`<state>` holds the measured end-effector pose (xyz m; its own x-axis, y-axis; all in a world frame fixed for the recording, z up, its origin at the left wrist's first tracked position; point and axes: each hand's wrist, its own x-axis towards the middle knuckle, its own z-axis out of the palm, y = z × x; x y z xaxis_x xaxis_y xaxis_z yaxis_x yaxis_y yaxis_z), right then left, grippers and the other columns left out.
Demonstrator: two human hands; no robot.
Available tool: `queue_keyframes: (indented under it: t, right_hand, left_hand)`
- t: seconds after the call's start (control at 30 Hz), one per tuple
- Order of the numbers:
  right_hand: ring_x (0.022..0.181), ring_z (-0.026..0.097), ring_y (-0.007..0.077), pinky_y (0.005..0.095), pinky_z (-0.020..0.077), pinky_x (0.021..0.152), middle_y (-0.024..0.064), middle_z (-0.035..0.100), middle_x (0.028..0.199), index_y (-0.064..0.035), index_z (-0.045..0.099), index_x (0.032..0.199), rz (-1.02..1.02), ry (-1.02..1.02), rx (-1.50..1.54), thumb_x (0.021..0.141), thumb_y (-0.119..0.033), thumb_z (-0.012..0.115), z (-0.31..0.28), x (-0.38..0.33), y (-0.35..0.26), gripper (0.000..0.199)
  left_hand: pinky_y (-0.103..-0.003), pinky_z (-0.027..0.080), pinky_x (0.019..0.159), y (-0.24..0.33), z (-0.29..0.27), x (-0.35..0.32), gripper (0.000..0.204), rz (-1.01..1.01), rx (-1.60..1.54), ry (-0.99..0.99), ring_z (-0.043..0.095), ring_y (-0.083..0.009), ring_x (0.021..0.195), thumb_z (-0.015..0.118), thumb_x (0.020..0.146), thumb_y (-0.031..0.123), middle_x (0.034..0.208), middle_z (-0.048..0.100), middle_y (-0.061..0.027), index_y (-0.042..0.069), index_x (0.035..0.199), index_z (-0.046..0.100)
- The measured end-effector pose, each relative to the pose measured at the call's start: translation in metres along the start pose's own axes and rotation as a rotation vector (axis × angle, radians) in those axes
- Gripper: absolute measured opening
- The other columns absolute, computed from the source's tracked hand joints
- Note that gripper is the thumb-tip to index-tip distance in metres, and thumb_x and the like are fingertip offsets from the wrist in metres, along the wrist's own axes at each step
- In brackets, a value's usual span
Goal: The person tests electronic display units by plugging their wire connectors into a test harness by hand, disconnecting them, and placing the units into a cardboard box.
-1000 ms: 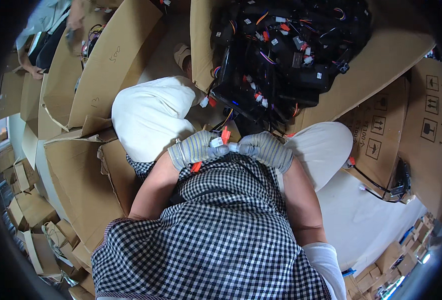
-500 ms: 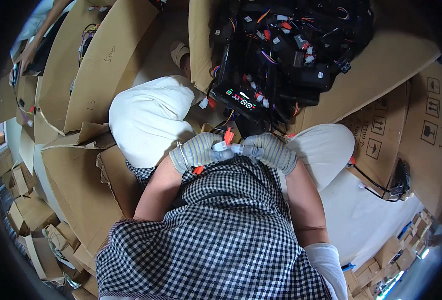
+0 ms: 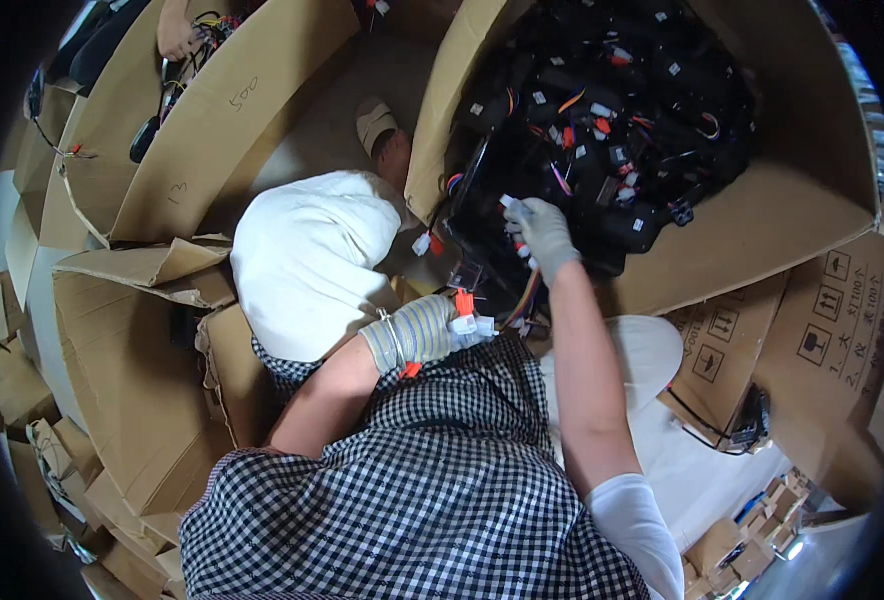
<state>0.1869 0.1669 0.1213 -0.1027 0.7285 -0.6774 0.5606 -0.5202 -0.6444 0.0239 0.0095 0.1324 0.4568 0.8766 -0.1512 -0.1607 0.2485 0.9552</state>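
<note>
The left hand [image 3: 412, 335], in a striped grey glove, was closed snugly over the lap, with white connectors [image 3: 467, 325] gripped at its fingertips. The right hand [image 3: 547, 232], gloved too, was reaching forward with fingers curled nearly together; a white connector [image 3: 509, 202] showed at their tips, though whether it was pinched or merely touched could not be told.

Largest in sight was the black-and-white checked apron [image 3: 412, 480], spread over the person's body and lap. Ahead and to the right stood a big open carton [image 3: 742, 252], its flaps leaning outward. To the left rose a tall cardboard panel [image 3: 262, 75], with another open carton [image 3: 122, 340] nearer the person. The light trousers [image 3: 307, 250] covered both bent knees, one on each side of the hands.

Inside the big carton lay a heap of black units [image 3: 697, 165], tangled with coloured wires; the right hand was at the near edge of this heap. A co-worker's hand [image 3: 175, 35] was among wires behind the tall panel. A beige shoe [image 3: 374, 125] sat on the floor between that panel and the big carton.

Smallest were the connectors: a red connector [image 3: 464, 301] stood just above the white ones at the left fingertips, and a red piece [image 3: 410, 370] stuck out below that glove.
</note>
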Motion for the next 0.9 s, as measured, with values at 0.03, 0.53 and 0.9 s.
queue_keyframes:
  t: [0.03,0.53,0.9]
  right_hand:
    - [0.058,0.055,0.0095,0.0234,0.0427,0.052,0.0033,0.061,0.078,-0.0032,0.059,0.089,-0.115,-0.004,0.196,0.087,-0.02,0.054,0.01,0.021,0.008,0.018]
    - [0.056,0.048,0.0089,0.0246,0.0404,0.053,0.0004,0.058,0.071,-0.0049,0.063,0.088,-0.293,0.067,0.213,0.084,-0.033,0.062,0.03,0.079,-0.014,0.029]
    - [0.078,0.058,0.0146,0.0279,0.0507,0.072,0.0026,0.056,0.093,-0.0088,0.055,0.099,-0.457,-0.454,1.499,0.081,-0.022,0.066,0.022,-0.077,0.004,0.025]
  left_hand:
    - [-0.031,0.049,0.067,0.014,0.001,0.003,0.02,-0.113,0.091,-0.026,0.062,-0.0217,0.075,0.063,0.083,0.022,0.082,0.065,-0.0083,0.006,0.095,0.063]
    - [-0.029,0.048,0.065,0.001,0.009,0.01,0.013,-0.132,0.382,0.132,0.062,-0.0157,0.07,0.064,0.081,0.018,0.074,0.064,-0.0058,0.006,0.083,0.064]
    - [-0.023,0.046,0.075,0.006,-0.007,0.027,0.049,0.118,-0.476,0.424,0.055,-0.0135,0.093,0.057,0.089,0.03,0.113,0.054,-0.008,0.004,0.127,0.041]
